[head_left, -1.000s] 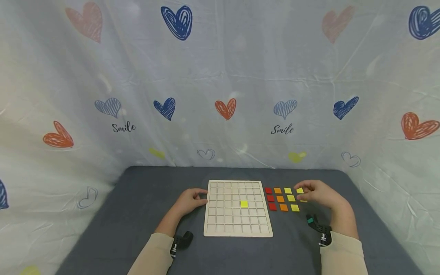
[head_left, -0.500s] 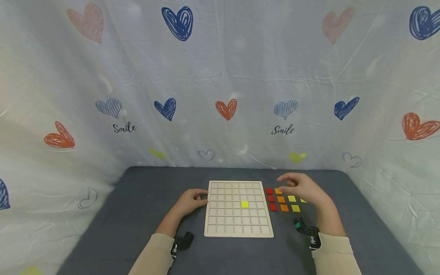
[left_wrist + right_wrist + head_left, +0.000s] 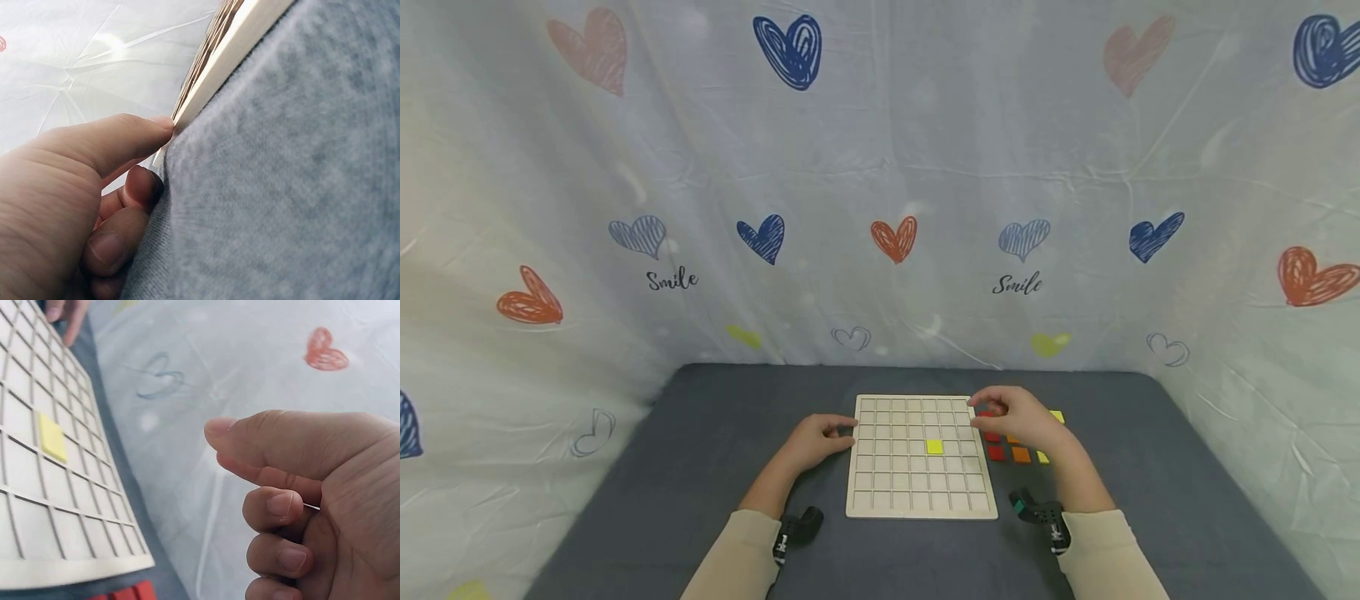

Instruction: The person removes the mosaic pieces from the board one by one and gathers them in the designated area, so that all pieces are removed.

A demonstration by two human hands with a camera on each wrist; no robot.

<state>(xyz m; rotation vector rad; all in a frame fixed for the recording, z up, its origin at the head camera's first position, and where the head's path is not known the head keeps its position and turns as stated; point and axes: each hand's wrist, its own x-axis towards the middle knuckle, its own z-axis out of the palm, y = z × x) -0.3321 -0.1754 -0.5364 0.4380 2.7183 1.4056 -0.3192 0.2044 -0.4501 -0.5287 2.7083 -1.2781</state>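
A pale wooden grid board (image 3: 908, 511) lies flat on the table. One yellow tile (image 3: 934, 447) sits in a cell right of its middle. My left hand (image 3: 811, 442) rests at the board's left edge; in the left wrist view its thumb (image 3: 134, 139) touches the edge. Over the board's upper right corner and the nearest tiles hovers my right hand (image 3: 1017, 417), thumb and index finger apart in the head view. Nothing shows between those fingers in the right wrist view, where the other fingers curl loosely. Red tiles (image 3: 996, 453) lie just below it, partly covered.
Right of the board, orange tiles (image 3: 1021, 455) and yellow tiles (image 3: 1057, 416) lie in columns, several hidden by my right hand and wrist. A dark grey cloth (image 3: 737, 400) covers the table. Behind it hangs a pale curtain (image 3: 951, 300) printed with hearts.
My right hand has moved left from the far yellow tiles, across the orange ones, to the board's upper right corner. The left hand has stayed at the board's edge.
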